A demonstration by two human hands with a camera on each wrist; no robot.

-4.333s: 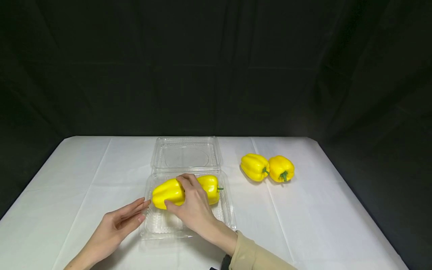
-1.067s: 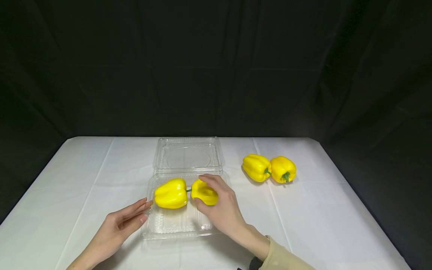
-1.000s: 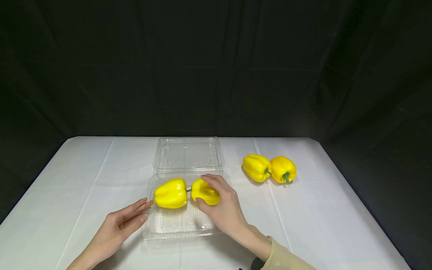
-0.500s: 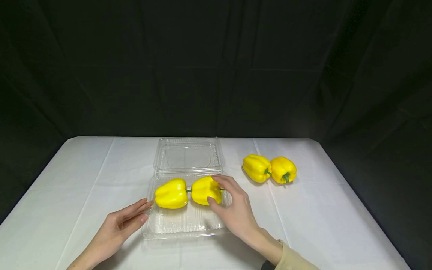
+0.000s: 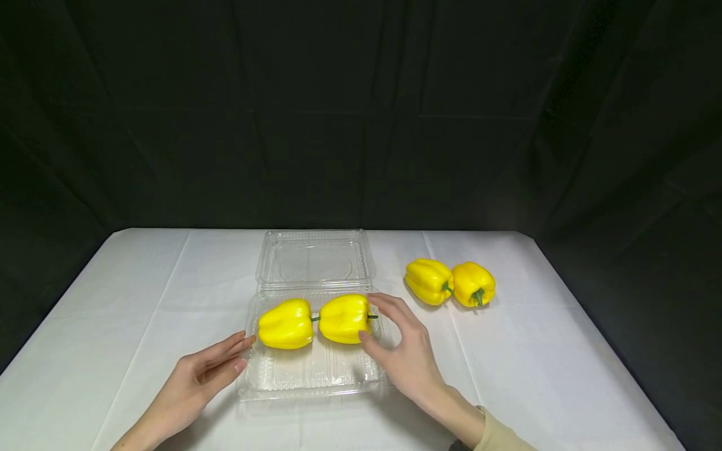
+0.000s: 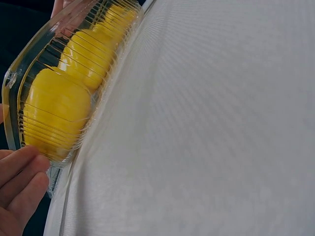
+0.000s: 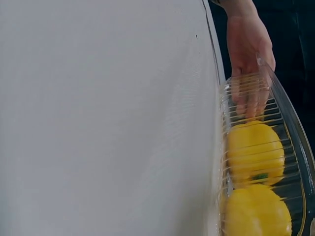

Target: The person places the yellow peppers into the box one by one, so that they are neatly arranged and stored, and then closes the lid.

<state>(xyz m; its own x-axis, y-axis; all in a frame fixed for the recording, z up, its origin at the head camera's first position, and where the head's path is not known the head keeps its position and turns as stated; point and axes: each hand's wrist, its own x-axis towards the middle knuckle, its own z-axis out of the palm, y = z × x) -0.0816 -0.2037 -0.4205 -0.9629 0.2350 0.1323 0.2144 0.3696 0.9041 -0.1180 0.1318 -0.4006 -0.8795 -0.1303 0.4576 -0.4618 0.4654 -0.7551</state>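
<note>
Two yellow bell peppers lie end to end in the base of a clear plastic clamshell container [image 5: 299, 382], their stems towards the right. At the left pepper [image 5: 286, 324], my left hand [image 5: 192, 383] holds straight fingers against the container's left side; the left wrist view shows these fingertips [image 6: 29, 164] at the ribbed wall. My right hand [image 5: 410, 358] is around the stem end of the right pepper [image 5: 344, 319], thumb and fingers spread apart. Its thumb tip is close to the pepper; whether it touches cannot be told.
The container's lid [image 5: 314, 257] lies folded back behind the base. To the right, two more yellow bell peppers, a left one [image 5: 429, 282] and a right one [image 5: 474, 284], sit side by side on the white tablecloth [image 5: 536, 351]. A black curtain [image 5: 361, 125] hangs behind.
My right hand set the right pepper down with its stem to the right, after first leaving the left one, then spread its fingers and drew back rightward. The left hand stayed put.
</note>
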